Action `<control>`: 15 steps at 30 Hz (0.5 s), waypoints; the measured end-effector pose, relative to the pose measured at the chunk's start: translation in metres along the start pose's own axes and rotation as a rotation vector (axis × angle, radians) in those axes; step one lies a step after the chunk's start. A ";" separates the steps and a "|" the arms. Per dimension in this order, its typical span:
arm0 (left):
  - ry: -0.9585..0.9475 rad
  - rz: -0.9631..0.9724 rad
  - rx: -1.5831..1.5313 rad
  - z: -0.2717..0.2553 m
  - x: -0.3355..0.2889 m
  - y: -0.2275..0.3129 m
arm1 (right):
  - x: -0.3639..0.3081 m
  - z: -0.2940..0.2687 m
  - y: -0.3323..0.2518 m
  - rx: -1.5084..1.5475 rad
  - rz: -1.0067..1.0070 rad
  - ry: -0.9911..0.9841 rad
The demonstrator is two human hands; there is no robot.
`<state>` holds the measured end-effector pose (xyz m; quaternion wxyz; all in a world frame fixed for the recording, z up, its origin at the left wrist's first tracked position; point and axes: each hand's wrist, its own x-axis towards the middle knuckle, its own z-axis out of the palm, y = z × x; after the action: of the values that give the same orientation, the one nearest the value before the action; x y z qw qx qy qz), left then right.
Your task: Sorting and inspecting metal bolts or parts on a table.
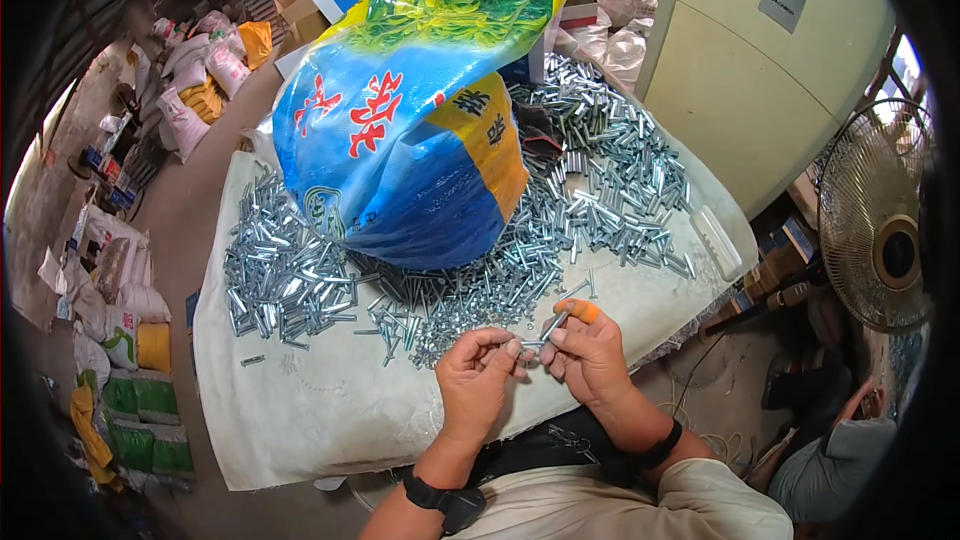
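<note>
My two hands meet over the near edge of the cloth-covered table, fingertips pinched close together. The left hand grips one end of a thin silver bolt, lying nearly level between the hands. In my right hand, a second silver metal piece stands tilted between thumb and fingers; it looks like a bolt or sleeve. An orange cover wraps a right fingertip. Just beyond the hands lies a heap of small bolts. Shiny metal sleeves are piled farther right, with more metal pieces at the left.
A large blue, green and yellow woven sack rests on the table among the metal parts. A pale cabinet stands at the far right, beside a fan. Bags line the left side. Another person is at the lower right.
</note>
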<state>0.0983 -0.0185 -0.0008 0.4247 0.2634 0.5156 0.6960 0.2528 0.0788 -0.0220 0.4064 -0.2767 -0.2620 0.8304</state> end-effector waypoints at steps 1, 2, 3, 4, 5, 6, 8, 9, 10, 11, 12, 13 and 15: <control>0.010 0.005 -0.014 0.001 -0.001 -0.001 | 0.000 0.000 0.000 0.041 0.012 0.001; 0.011 0.007 -0.016 0.002 -0.001 -0.001 | 0.000 0.000 0.002 0.039 0.011 -0.001; 0.034 0.019 -0.039 0.003 -0.002 0.000 | 0.000 -0.002 0.004 0.047 0.016 -0.011; 0.057 0.032 -0.061 0.004 -0.002 0.000 | -0.001 -0.002 0.005 0.055 0.020 -0.021; 0.056 0.033 -0.062 0.003 -0.002 0.001 | -0.002 -0.002 0.006 0.054 0.019 -0.022; 0.071 0.037 -0.061 0.002 -0.003 0.002 | -0.002 -0.001 0.008 0.101 0.033 0.002; 0.086 0.044 -0.060 0.000 -0.003 0.000 | -0.004 0.004 0.010 0.147 0.046 0.022; 0.083 0.060 -0.049 -0.002 -0.003 -0.003 | -0.008 0.011 0.011 0.085 0.026 -0.012; 0.080 0.077 -0.038 -0.004 -0.002 -0.006 | -0.009 0.015 0.012 0.023 0.006 -0.045; 0.082 0.080 -0.037 -0.006 -0.002 -0.006 | -0.009 0.013 0.013 0.023 0.007 -0.050; 0.058 0.061 0.038 -0.009 -0.001 -0.006 | -0.007 0.008 0.014 -0.020 -0.003 -0.056; 0.033 0.042 0.113 -0.012 -0.001 -0.005 | -0.006 0.004 0.014 -0.063 -0.013 -0.062; -0.018 0.088 0.276 -0.020 0.004 -0.003 | -0.003 0.001 0.012 -0.118 -0.019 -0.050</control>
<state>0.0810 -0.0246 -0.0103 0.3583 0.3477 0.5906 0.6340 0.2472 0.0693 -0.0282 0.3906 -0.2769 -0.3232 0.8163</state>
